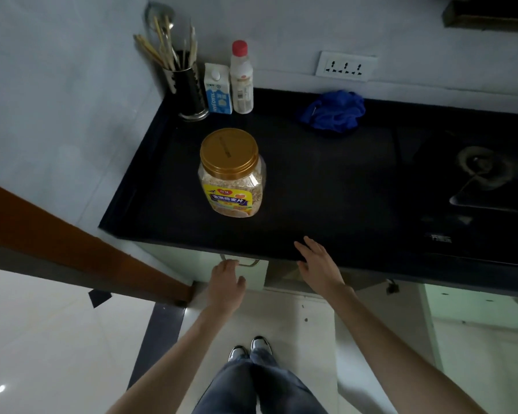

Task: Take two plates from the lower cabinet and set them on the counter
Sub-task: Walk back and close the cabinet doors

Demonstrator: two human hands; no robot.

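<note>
No plates are in view. Below the black counter (326, 180), the pale green lower cabinet door (253, 277) stands ajar, with a dark gap (281, 271) to its right. My left hand (226, 283) is at the door's top, its fingers curled onto the metal handle (247, 262). My right hand (319, 264) hovers at the counter's front edge above the gap, fingers spread and holding nothing. The cabinet's inside is hidden.
On the counter stand an oat jar with a gold lid (232, 174), a utensil holder (189, 88), a milk carton (218, 89), a white bottle (241, 79) and a blue cloth (334, 110). A gas hob (479, 177) is at right. A brown door (72, 243) is at left.
</note>
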